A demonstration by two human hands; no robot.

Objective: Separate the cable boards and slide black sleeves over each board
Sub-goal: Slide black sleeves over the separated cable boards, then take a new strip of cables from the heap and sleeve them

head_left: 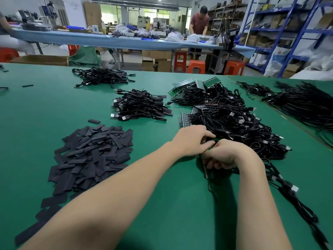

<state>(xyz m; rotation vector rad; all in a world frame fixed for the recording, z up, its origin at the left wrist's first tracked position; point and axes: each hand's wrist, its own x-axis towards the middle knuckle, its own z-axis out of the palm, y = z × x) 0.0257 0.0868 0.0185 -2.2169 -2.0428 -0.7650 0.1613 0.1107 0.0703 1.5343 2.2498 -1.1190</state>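
A green strip of joined cable boards (205, 170) lies at the near edge of a big tangle of black USB cables (234, 123). My left hand (192, 141) pinches the strip's upper end with curled fingers. My right hand (225, 154) grips the strip just below, fingers wrapped round it, so most of the boards are hidden. A heap of flat black sleeves (90, 156) lies to the left on the green table (162, 195), apart from both hands.
Two piles of sleeved cables (140, 105) (102, 76) lie further back. More board strips (191, 87) top the far cable heap. Another cable bundle (302, 103) lies at the right. A person (199, 20) works at a blue bench beyond, with orange stools.
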